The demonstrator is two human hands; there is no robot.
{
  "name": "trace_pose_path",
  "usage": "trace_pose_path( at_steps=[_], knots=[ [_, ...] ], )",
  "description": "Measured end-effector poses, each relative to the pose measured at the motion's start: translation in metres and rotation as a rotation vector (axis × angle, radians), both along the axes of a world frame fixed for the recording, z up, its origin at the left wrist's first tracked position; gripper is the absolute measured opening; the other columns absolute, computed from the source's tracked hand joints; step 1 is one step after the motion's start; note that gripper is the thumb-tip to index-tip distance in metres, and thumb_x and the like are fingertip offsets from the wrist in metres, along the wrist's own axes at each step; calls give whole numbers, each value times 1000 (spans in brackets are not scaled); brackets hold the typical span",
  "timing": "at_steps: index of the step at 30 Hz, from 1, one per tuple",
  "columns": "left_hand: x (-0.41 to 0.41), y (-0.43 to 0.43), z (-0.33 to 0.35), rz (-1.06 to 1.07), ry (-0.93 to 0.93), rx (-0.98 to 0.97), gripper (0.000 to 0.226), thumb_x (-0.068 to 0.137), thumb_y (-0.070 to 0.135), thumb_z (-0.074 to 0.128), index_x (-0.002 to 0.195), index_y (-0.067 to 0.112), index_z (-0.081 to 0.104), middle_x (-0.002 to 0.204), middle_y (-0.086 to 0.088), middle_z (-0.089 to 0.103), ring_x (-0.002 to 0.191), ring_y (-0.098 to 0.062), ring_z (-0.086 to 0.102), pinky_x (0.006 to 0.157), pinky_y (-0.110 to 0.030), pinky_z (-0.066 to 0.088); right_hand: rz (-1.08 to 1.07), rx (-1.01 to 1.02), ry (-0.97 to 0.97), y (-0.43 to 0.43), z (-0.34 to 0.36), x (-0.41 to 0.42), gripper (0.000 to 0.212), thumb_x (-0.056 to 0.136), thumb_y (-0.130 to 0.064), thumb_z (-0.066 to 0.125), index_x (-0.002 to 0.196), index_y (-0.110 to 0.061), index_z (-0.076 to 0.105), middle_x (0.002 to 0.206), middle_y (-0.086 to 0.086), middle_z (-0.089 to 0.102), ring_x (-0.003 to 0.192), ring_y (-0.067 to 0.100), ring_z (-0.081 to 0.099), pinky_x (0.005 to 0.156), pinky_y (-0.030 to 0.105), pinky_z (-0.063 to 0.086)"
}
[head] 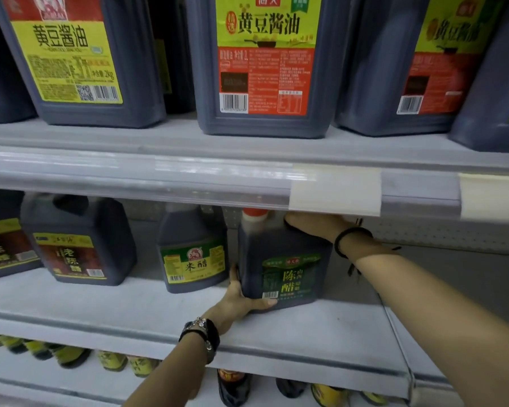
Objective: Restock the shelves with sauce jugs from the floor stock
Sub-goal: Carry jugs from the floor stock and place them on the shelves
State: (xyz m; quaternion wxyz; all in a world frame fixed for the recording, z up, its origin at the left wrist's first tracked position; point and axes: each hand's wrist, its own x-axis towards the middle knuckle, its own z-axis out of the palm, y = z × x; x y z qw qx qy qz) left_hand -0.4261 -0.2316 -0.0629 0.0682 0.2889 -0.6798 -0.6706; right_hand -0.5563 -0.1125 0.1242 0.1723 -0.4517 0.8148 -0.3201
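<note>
Grey metal store shelving fills the view, in three levels. The upper shelf (159, 133) carries big dark jugs (265, 69) with yellow-green and red labels. Along its front edge runs a clear price rail (188, 177) with a blank white tag (335, 189). The middle shelf (100, 304) is a pale grey board with a perforated back panel. It holds a brown-label jug (77, 245) at the left and a yellow-label jug (193, 259) towards the middle. On the level beneath stand small bottles (112, 359) with yellow labels, seen from above.

The green-label jug (285, 259) is on the middle shelf, just right of the yellow-label jug and near it. It stands upright with its long axis vertical. Its red cap (254, 214) points up under the price rail and its label faces outward. Its base is at the shelf board; I cannot tell whether it is fully set down.

The left grip (241, 298) holds the jug's lower left corner, thumb laid across the front bottom edge, fingers round the side. The right grip (309, 227) lies on the jug's top right shoulder, fingers bent over it, partly hidden by the rail. A black beaded band (200, 333) circles the left wrist and a black cord (350, 239) the right.
</note>
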Motion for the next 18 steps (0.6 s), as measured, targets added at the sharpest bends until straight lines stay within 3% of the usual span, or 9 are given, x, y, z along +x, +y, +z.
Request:
trace_pose_path(
  at_steps=[3, 6, 9, 10, 11, 14, 16, 18],
  knots=[
    [1, 1, 0, 12, 28, 22, 160, 34, 42, 96, 150, 29, -13, 151, 1, 33, 135, -21, 38, 111, -40, 37, -114, -86, 135, -10, -16, -9, 36, 87, -7, 51, 59, -18, 33, 54, -5, 42, 51, 9, 39, 49, 20, 29],
    [1, 6, -1, 50, 45, 9, 143, 53, 25, 92, 151, 24, -11, 149, -1, 36, 133, -21, 41, 111, -40, 37, -159, -102, 281, -11, -20, -7, 35, 87, -11, 52, 59, -19, 32, 60, -3, 38, 56, 12, 36, 48, 18, 25],
    [3, 17, 2, 130, -4, -105, 139, 50, 44, 92, 152, 26, -1, 149, -2, 28, 133, -21, 37, 113, -33, 32, -125, -110, 348, -9, -21, -5, 23, 90, -14, 51, 71, -16, 39, 68, -3, 37, 61, 13, 35, 46, 13, 23],
    [5, 22, 5, 167, -22, -152, 130, 58, 41, 89, 152, 25, 2, 147, -4, 23, 134, -23, 33, 113, -29, 29, -116, -113, 375, -9, -22, -4, 13, 91, -14, 51, 81, -13, 44, 75, -1, 41, 65, 14, 37, 47, 12, 25],
    [6, 27, 6, 202, -29, -192, 120, 66, 34, 85, 153, 24, 3, 145, -7, 19, 136, -25, 29, 113, -28, 27, -116, -132, 438, -8, -22, -2, 6, 91, -15, 52, 93, -10, 48, 85, 3, 47, 72, 17, 41, 51, 13, 28],
    [11, 40, 8, 239, -6, -319, 109, 76, 19, 79, 152, 18, 1, 147, -15, 12, 139, -30, 21, 115, -30, 23, -135, -128, 704, -4, -26, -4, 31, 91, -14, 50, 121, -7, 51, 120, 15, 55, 106, 31, 51, 79, 29, 38],
    [18, 50, 9, 190, 3, -381, 109, 81, 7, 73, 150, 15, -11, 151, -17, 7, 141, -30, 19, 116, -30, 20, -105, -119, 741, 2, -30, -6, 46, 92, -10, 47, 137, -10, 41, 141, 13, 43, 127, 32, 40, 99, 37, 35],
    [29, 61, 9, 116, -5, -408, 109, 84, 1, 67, 147, 14, -22, 154, -15, 3, 143, -27, 16, 115, -26, 17, -100, -73, 698, 10, -32, -3, 59, 91, -6, 45, 146, -13, 27, 153, 9, 25, 140, 29, 22, 113, 43, 22]
  ],
)
